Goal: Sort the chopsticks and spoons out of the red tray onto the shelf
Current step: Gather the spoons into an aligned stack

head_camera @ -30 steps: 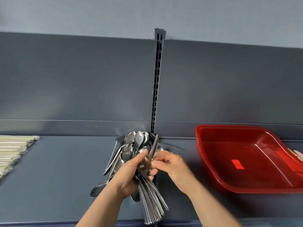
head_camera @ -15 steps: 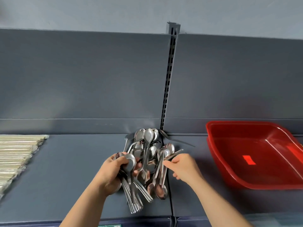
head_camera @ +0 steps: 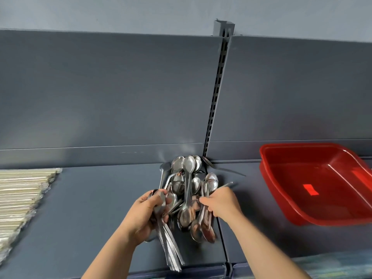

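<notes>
Centrally, left hand (head_camera: 145, 212) clamped on spoons (head_camera: 188, 166) (handles blurred), right hand (head_camera: 221, 202) gripping more, chopsticks (head_camera: 20, 190) cropped left.

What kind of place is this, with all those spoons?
Probably a shop or canteen storeroom: grey metal shelving with a slotted upright, a big pile of spoons, rows of chopsticks and a red tray.

Slotted upright (head_camera: 216, 97) btwn grey back panels (head_camera: 100, 87).
</notes>
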A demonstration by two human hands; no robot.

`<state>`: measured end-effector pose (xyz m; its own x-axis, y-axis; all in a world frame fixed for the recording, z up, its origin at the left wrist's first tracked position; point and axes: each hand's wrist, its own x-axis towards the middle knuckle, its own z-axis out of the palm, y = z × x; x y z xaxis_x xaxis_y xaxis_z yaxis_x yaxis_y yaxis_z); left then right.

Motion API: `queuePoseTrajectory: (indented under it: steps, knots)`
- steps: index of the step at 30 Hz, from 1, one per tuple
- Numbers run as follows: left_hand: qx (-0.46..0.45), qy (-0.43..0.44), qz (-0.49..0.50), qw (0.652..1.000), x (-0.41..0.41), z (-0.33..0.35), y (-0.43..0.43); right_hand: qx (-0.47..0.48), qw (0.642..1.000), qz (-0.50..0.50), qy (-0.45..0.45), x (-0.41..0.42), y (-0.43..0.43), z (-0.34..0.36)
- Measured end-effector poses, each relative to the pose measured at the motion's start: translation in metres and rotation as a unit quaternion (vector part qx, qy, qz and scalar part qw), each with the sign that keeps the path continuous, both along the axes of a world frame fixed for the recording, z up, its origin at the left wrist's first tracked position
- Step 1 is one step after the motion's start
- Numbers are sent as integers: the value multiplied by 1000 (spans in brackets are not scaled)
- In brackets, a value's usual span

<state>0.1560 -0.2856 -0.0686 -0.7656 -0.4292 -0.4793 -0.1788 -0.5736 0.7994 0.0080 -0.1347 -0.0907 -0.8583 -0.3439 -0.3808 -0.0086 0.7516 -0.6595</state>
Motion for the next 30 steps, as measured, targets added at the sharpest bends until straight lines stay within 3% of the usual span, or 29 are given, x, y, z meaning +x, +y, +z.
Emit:
queuePoseTrajectory:
  steps: [6,12,17,22,26,30]
  knots:
    - [15,9,3,1000,4,-3,-4,-155,981,-49,-106,-7,5,16]
    - [32,69,-10,997,1,-1,-5,-350,900,-129,-226,-6,2,41]
    - [19,97,36,994,-3,4,2,-372,872,-132,-290,6,-11,41]
    - [20,86,71,994,0,7,-3,-396,875,-93,-264,12,-14,40]
    - [-32,101,58,993,4,7,-10,-421,863,-88,-267,26,-24,41]
    - [-30,100,131,986,4,6,-15,-410,874,-42,-260,39,-31,42]
